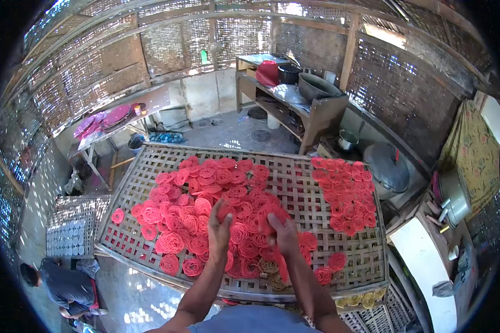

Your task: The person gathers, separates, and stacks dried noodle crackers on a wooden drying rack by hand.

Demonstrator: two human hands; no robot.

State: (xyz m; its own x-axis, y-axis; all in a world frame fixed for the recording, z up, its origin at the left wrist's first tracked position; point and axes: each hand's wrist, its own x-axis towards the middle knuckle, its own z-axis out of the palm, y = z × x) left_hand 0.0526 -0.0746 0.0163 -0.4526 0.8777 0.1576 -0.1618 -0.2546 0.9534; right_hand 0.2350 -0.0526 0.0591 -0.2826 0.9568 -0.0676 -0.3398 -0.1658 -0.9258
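A heap of red, lacy, coiled crackers [172, 242] is spread over a woven bamboo rack [294, 191] in front of me. Above the heap's middle, my left hand [220, 228] is closed with a red coiled cracker [225, 210] between thumb and fingers. My right hand [285, 234], a little to the right, grips several red crackers [271, 215] together. Two pale yellowish coils [276, 281] lie below it near the rack's front edge. At the rack's right end, more red crackers [347, 194] lie in a flat layer.
A wooden counter [322, 119] with a large pot [316, 87] stands behind the rack. To the back left, a table [97, 139] bears pink round items. At lower left a person [66, 286] in a dark shirt bends low. A white cabinet [428, 266] stands at right.
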